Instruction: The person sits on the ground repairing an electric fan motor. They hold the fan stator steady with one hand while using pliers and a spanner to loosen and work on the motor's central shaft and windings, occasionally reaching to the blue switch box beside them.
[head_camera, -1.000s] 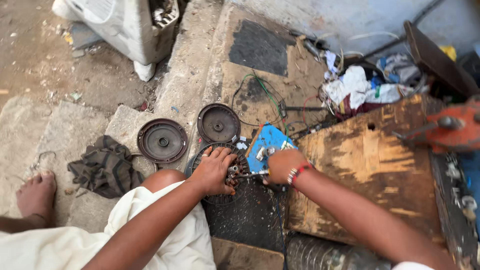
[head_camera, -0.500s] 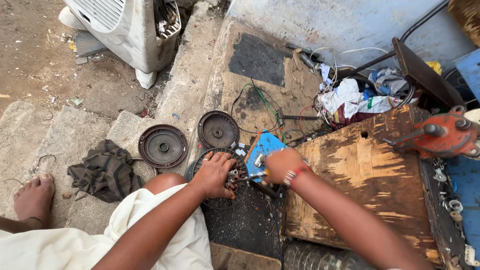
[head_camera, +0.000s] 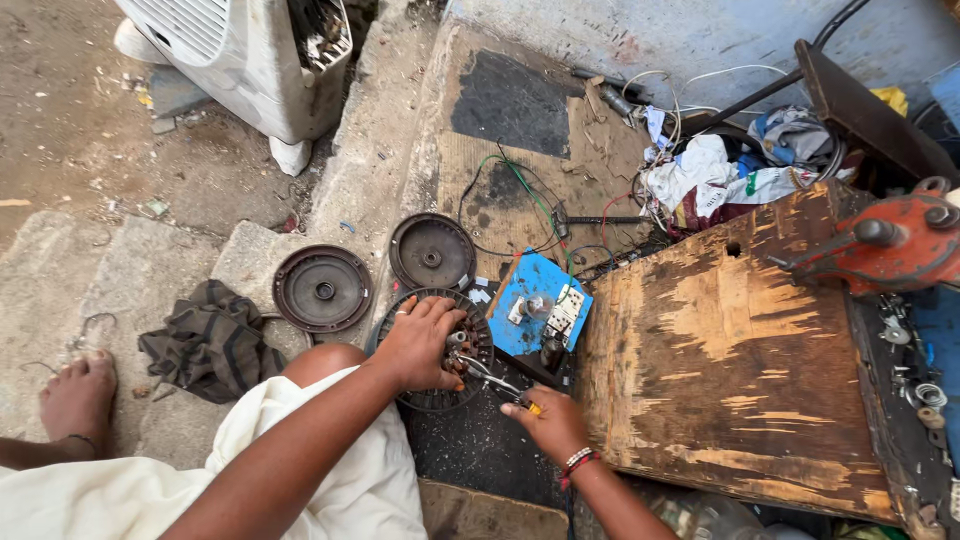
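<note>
Gripping a small tool with a yellow tip (head_camera: 527, 404), right-hand fingers (head_camera: 520, 410) curled tight around it, thin wires (head_camera: 488, 372) running from there to the round motor stator (head_camera: 437, 350) on the dark mat, left-hand fingers (head_camera: 440, 318) spread and pressed flat on its windings, hiding most of its middle. Just beside, right of the stator, a blue switch board (head_camera: 540, 312) against the worn wooden table (head_camera: 720, 370); behind, two round motor covers (head_camera: 325, 290) lying apart on the stone step. Cut off at the frame edges: the white cooler (head_camera: 250, 55) above, a red vise (head_camera: 890, 245) at right; the tool's working end too small to make out.
</note>
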